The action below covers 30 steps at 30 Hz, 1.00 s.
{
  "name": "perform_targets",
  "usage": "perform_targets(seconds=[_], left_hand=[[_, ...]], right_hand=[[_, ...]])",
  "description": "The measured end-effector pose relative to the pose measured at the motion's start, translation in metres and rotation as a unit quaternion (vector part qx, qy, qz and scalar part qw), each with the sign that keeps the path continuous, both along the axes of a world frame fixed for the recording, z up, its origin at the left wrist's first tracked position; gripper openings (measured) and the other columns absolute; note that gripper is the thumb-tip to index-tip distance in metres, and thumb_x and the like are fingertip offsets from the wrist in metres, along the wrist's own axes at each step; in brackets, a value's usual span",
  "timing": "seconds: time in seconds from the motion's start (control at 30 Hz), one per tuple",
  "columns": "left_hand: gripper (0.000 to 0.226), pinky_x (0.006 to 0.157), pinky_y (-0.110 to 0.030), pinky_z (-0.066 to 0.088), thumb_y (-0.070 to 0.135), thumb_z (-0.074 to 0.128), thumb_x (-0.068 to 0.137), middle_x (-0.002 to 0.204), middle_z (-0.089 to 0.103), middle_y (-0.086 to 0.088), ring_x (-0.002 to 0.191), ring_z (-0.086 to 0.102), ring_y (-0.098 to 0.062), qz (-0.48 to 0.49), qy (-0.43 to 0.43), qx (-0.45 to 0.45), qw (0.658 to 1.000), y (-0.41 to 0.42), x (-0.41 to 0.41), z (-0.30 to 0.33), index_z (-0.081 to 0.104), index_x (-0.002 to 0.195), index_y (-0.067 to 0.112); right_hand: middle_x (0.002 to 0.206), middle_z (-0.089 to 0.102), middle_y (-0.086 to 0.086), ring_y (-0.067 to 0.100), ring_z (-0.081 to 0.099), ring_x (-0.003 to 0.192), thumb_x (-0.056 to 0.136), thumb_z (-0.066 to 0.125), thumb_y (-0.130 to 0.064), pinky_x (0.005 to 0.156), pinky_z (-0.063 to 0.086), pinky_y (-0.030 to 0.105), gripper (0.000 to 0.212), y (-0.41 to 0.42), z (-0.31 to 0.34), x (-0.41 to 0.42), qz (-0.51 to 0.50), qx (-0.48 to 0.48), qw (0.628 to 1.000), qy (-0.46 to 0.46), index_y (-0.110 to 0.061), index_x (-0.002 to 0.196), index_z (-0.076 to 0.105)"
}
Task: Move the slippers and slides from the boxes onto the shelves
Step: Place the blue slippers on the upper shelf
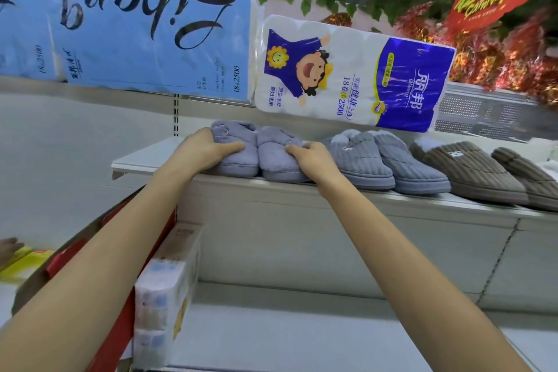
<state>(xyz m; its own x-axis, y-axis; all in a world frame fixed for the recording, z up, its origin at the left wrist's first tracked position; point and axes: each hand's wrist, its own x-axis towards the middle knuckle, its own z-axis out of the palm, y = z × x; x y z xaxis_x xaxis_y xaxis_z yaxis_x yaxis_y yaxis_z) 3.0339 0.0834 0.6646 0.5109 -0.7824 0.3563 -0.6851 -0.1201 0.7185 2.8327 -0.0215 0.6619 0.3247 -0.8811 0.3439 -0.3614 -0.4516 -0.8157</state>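
"libang" tissue pack (pixel 126 36) above slippers (pixel 256 151)

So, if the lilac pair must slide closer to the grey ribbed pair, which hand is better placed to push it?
Probably the left hand. It rests on the outer side of the lilac pair, away from the grey ribbed pair. The right hand lies between the two pairs, in the way.

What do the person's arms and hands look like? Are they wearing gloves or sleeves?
No gloves and no sleeves in view. Both forearms are bare all the way down to the picture's edge. The left hand and the right hand are bare too, with no rings, watch or bracelet showing.
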Motion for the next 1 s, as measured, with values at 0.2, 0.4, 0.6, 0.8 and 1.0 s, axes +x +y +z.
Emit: perform_targets(seconds=[0.2,0.4,0.6,0.8,1.0], left_hand=[[0.072,0.094,-0.036,0.048,0.063,0.072,0.074,0.124,0.067,-0.012,0.112,0.061,-0.032,0.032,-0.003,0.016,0.999,-0.009,0.006,0.002,0.061,0.126,0.014],[0.065,0.101,-0.040,0.047,0.051,0.072,0.083,0.133,0.065,-0.010,0.121,0.058,-0.032,0.054,-0.052,-0.062,0.995,-0.007,-0.004,-0.009,0.057,0.137,0.016],[0.044,0.101,-0.038,0.042,0.030,0.066,0.088,0.127,0.067,-0.007,0.116,0.058,-0.030,0.056,-0.204,-0.211,0.954,0.009,-0.028,-0.017,0.064,0.130,0.017],[0.025,0.093,-0.029,0.055,0.017,0.071,0.091,0.111,0.070,0.007,0.104,0.066,-0.012,-0.202,-0.119,-0.312,0.921,0.028,-0.106,-0.032,0.068,0.116,0.017],[0.029,0.094,-0.040,0.053,0.011,0.078,0.085,0.111,0.071,0.006,0.103,0.067,-0.016,-0.338,-0.071,-0.281,0.895,0.018,-0.199,-0.074,0.069,0.112,0.017]], right_hand=[[0.115,0.069,0.019,0.033,0.062,0.110,0.095,0.055,-0.033,0.097,0.048,0.043,0.034,-0.006,0.002,0.007,-0.014,-0.018,1.000,0.019,-0.004,0.106,0.069],[0.121,0.066,0.022,0.038,0.059,0.115,0.096,0.053,-0.035,0.097,0.047,0.043,0.040,-0.003,-0.001,0.007,-0.044,-0.039,0.998,0.021,-0.001,0.115,0.064],[0.139,0.056,0.015,0.031,0.051,0.127,0.095,0.055,-0.037,0.104,0.042,0.039,0.052,0.020,-0.011,-0.017,-0.036,-0.081,0.996,0.008,-0.003,0.136,0.051],[0.135,0.057,0.006,0.018,0.053,0.124,0.090,0.066,-0.019,0.106,0.043,0.032,0.051,0.053,-0.037,-0.087,-0.013,-0.265,0.964,-0.036,-0.007,0.137,0.051],[0.126,0.061,0.002,0.014,0.058,0.117,0.088,0.069,-0.014,0.102,0.046,0.033,0.044,0.081,-0.080,-0.215,-0.009,-0.317,0.948,0.027,-0.008,0.130,0.057]])
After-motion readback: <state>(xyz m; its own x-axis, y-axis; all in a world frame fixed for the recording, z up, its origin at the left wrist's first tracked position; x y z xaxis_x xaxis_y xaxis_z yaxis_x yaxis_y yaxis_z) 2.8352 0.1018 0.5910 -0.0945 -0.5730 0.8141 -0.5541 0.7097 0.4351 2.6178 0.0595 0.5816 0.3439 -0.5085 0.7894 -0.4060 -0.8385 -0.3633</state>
